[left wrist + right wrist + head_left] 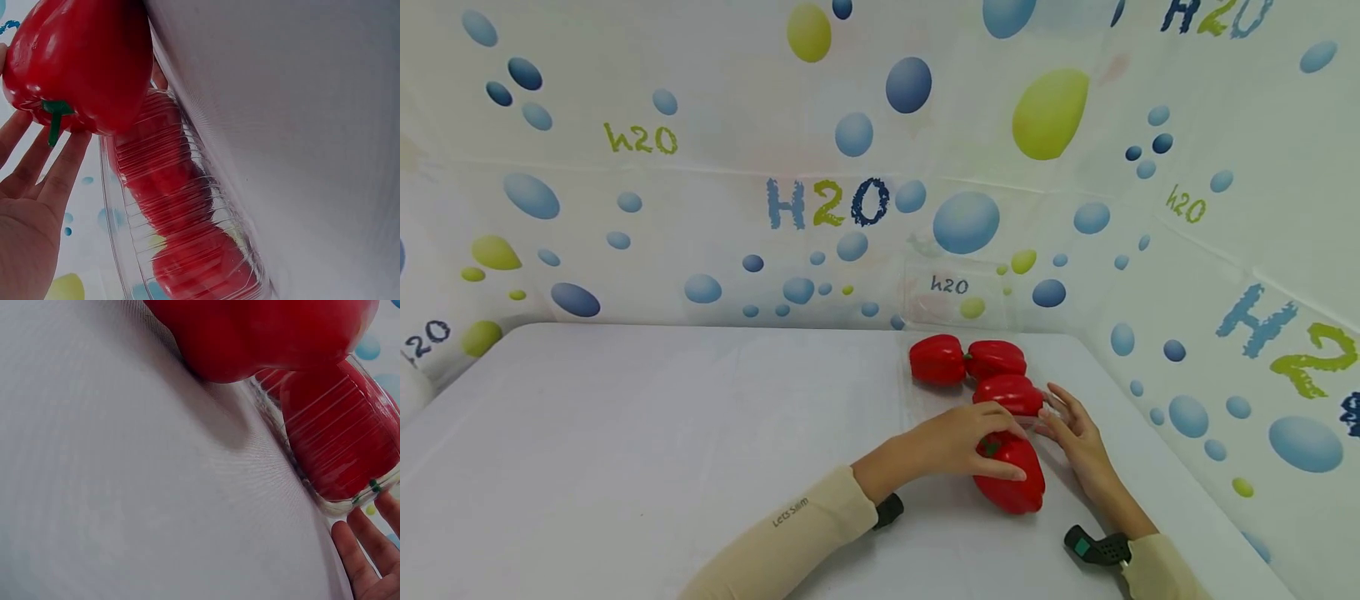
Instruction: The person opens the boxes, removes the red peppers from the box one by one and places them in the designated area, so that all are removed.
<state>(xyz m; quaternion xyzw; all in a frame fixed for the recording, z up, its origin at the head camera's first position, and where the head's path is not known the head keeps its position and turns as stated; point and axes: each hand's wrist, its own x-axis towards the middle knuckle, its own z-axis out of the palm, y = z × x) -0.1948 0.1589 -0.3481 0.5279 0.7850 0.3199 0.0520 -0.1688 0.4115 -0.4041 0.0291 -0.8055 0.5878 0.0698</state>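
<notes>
**One pepper [1018, 487] in hand, three boxed peppers [937, 360] beyond**

The left hand [966, 437] grasps the single pepper, fingers and thumb curled about its stem end; the green stem [57, 112] shows in the left wrist view. This pepper is just on the near side of a clear plastic box [334, 506]; whether it touches the white table [662, 433] cannot be told. Inside the box, two peppers lie side by side at the far end, and the third lies nearer, toward the right. The right hand [1078, 442] clenches nothing: its fingers are loosely extended, their tips at the box's near right corner. Behind stands a wall covering [715, 217] printed with blue and green drops.
</notes>
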